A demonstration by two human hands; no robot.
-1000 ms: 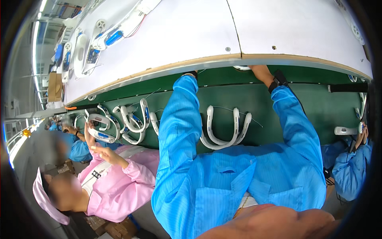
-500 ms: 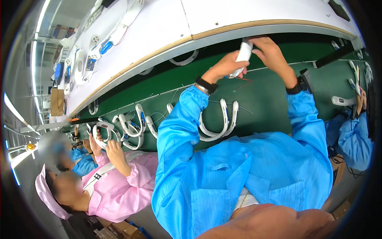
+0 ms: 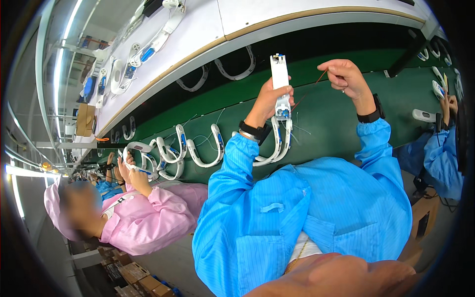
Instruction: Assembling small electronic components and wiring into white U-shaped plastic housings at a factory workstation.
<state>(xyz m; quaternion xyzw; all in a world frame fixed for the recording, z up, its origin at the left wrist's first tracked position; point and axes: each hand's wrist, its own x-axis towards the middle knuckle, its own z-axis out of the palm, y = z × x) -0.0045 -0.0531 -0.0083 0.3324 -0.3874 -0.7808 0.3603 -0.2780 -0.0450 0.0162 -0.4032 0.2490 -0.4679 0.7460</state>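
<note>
My left hand (image 3: 267, 101) now grips the white oblong plastic housing (image 3: 280, 84) raised off the green belt (image 3: 336, 114); right hand (image 3: 344, 76), lifted beside it, pinches a thin reddish wire (image 3: 309, 95).

The left hand (image 3: 269, 99) holds a long white plastic housing (image 3: 280, 81) upright above the green worktop (image 3: 336, 123); the right hand (image 3: 346, 76) pinches thin reddish wires (image 3: 316, 84).

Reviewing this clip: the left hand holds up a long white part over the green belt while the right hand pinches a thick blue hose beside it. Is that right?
Not quite. In the head view the right hand pinches thin reddish wires, not a thick blue hose. The rest stands: the left hand holds the long white part up over the green belt.
</note>
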